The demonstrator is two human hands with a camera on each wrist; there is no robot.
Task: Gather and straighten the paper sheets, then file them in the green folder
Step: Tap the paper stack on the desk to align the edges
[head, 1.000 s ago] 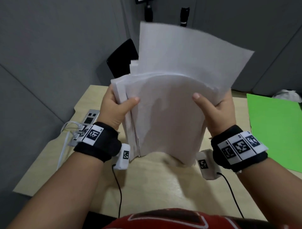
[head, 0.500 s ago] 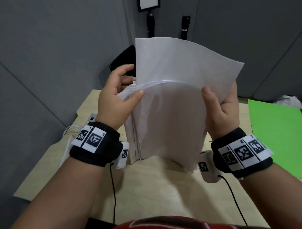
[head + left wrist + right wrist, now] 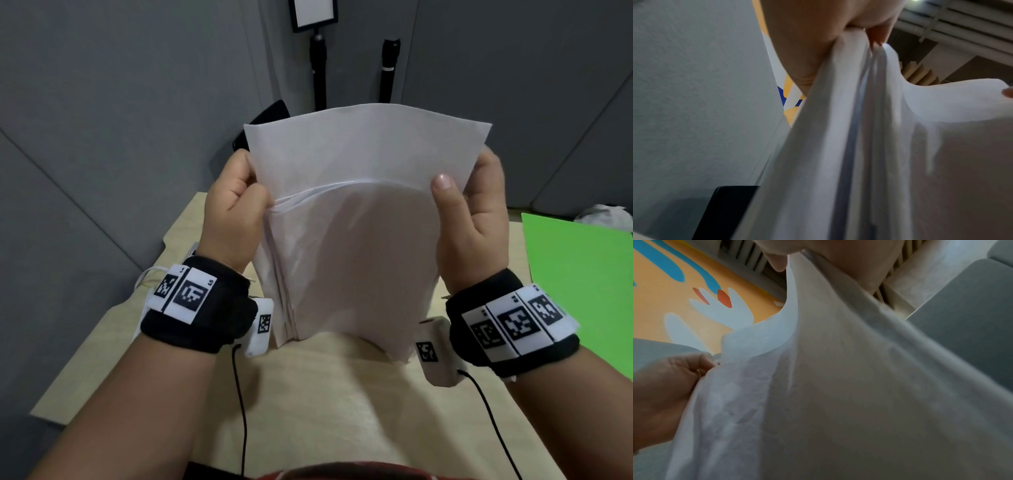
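Observation:
A stack of white paper sheets (image 3: 352, 246) stands upright on its lower edge on the table, held between both hands. My left hand (image 3: 236, 209) grips the stack's left edge, fingers curled round it. On the right edge, my right hand (image 3: 469, 212) holds it with the thumb on the front sheet. One rear sheet (image 3: 366, 144) stands higher than the others. The wrist views show the same sheets (image 3: 869, 146) (image 3: 838, 386) close up, bowed and fanned. The green folder (image 3: 582, 270) lies flat on the table at the right, apart from both hands.
The light wooden table (image 3: 325, 394) ends near grey partition walls on the left and behind. A black chair back (image 3: 270, 116) stands behind the paper. White cables and a power strip (image 3: 150, 277) lie at the table's left edge. A white crumpled thing (image 3: 603, 216) lies behind the folder.
The tall rear sheet has slid down and straightened against the stack. My left hand's fingers, spread half a second ago, have closed on the stack's left edge. The view has tilted down.

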